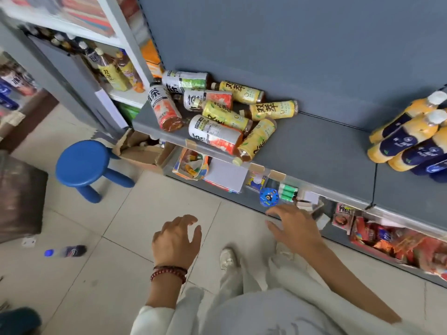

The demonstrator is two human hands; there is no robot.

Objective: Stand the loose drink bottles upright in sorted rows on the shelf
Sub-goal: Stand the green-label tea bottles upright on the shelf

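Bottles (217, 112) lying in a loose pile at left end of grey shelf (314, 146). Left hand (176, 240) and right hand (295, 226) below it, fingers spread, holding nothing.

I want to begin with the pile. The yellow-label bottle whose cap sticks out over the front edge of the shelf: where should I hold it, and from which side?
Grip the yellow-label bottle around its labelled middle, coming from the front with the right hand. It lies on its side, cap toward you, partly overhanging the shelf edge. The white-and-red bottle presses against its left, so its right flank looks freer.
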